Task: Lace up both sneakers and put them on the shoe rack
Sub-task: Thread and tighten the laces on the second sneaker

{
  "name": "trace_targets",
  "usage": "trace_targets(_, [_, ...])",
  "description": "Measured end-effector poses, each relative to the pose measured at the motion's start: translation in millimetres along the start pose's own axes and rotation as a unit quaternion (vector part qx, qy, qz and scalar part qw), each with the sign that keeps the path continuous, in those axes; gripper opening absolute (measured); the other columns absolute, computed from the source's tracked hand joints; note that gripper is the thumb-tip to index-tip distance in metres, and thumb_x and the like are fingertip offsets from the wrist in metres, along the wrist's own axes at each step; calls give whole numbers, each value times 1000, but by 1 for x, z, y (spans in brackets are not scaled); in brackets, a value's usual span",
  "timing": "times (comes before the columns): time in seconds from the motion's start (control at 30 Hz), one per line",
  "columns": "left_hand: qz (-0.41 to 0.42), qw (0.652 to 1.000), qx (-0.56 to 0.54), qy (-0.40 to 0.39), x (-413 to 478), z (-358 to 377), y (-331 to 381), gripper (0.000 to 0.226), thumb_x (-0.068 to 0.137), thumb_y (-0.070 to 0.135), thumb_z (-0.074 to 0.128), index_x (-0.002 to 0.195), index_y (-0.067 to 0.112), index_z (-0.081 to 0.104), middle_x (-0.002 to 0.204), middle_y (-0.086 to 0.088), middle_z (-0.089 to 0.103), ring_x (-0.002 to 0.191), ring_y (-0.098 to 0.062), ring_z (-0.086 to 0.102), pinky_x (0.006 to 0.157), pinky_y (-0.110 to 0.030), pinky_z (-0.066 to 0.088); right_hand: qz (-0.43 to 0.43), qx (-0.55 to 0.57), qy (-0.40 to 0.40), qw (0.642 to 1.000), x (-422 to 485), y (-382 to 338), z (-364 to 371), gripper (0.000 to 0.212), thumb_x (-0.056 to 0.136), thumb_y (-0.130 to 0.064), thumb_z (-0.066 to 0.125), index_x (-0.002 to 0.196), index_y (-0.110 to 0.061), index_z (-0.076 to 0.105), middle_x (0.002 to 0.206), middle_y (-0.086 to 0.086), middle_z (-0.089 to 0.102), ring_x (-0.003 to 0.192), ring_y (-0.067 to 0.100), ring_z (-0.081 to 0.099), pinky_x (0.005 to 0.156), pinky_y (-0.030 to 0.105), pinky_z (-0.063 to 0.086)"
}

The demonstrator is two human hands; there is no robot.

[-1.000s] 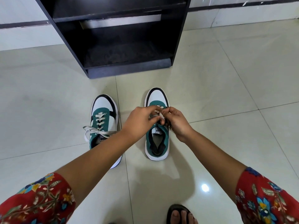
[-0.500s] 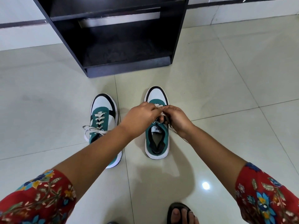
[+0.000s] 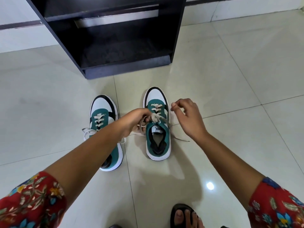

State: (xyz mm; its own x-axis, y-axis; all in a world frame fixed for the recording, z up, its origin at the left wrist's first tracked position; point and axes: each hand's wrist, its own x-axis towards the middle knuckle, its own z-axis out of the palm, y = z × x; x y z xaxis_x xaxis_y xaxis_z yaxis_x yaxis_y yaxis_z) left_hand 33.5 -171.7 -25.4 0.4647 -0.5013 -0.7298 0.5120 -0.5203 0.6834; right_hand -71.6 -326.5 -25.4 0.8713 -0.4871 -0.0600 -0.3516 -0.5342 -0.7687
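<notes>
Two green-and-white lace-up sneakers, left sneaker (image 3: 105, 127) and right sneaker (image 3: 158, 125), are stood side by side on pale floor tiles (image 3: 230, 79) before a black wooden shoe rack (image 3: 115, 38). The right sneaker's cream lace (image 3: 155, 117) is pinched at the knot by the left hand (image 3: 133, 120); the right hand (image 3: 187, 117) is held beside the shoe, fingers (image 3: 174, 105) loosely curled, and a grasp cannot be told.

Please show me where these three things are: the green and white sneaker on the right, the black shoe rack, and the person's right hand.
Green and white sneaker on the right (image 3: 156, 96): head view, on its white toe cap.
Black shoe rack (image 3: 126, 68): head view, on its bottom front board.
Right hand (image 3: 189, 117): head view, on the back of the hand.
</notes>
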Motion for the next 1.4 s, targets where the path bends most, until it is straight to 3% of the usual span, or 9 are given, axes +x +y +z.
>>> trace_targets(0.17, [-5,997,-70,-8,-3,3,-1,16,90,16,43,78,12,52,60,0,45,53,-12,38,44,-21,43,61,-37,-139,988,-22,-26,12,38,78,-60,56,81,-24,63,77,-6,68,74,15,62,67,33,47])
trace_targets(0.33, [1,995,-102,-2,-8,0,1,17,92,10,44,85,5,58,63,-4,51,48,-9,49,54,-23,56,-59,-202,-68,975,-19,-28,17,20,87,-39,52,89,-19,58,85,1,70,79,28,62,62,33,45])
trace_targets(0.5, [131,989,58,24,-11,-16,-7,26,88,-3,50,100,10,69,94,-9,69,87,-17,62,86,-28,51,114,133,-52,983,-17,-16,11,20,86,-19,50,66,-16,51,65,4,53,64,19,47,60,30,37])
trace_targets(0.7, [331,830,403,198,-10,-15,-22,19,89,22,59,100,14,72,91,-4,66,85,-19,57,70,-29,41,277,587,-79,756,-11,-13,11,26,88,-16,34,63,-19,40,56,-3,59,39,11,43,35,17,28])
trace_targets(0.83, [361,726,536,233,-6,-26,-40,26,92,33,53,96,14,70,88,-5,66,90,-25,58,59,-31,41,291,482,-35,825,-8,4,10,28,84,-14,34,57,-21,30,40,-9,29,36,11,22,36,18,17])
trace_targets(0.93, [379,780,470,163,-3,-34,-50,32,91,38,50,94,14,71,86,-3,64,83,-21,59,61,-33,47,279,415,-52,864,-4,6,7,26,84,-13,35,59,-19,30,42,-8,28,40,12,24,39,21,20])
trace_targets(1.07, [271,959,65,56,-9,-25,-43,18,95,15,47,96,9,64,99,-3,56,72,-10,62,45,-24,43,302,529,-66,791,-6,14,11,26,89,-17,34,63,-19,34,44,-7,34,47,13,34,42,20,33])
trace_targets(1.27, [95,944,-310,-52,-18,6,-27,39,96,21,28,71,14,57,76,5,70,36,-10,44,30,-14,20,306,572,-74,758,-17,12,29,25,90,-16,35,64,-19,36,44,-6,35,47,13,38,46,22,38])
trace_targets(1.4, [87,981,-174,8,-6,-4,-26,26,95,16,27,69,20,33,53,7,45,34,-5,23,35,-18,12,304,510,-81,800,-12,12,27,27,89,-14,33,62,-18,30,42,-7,30,43,14,30,46,25,27])
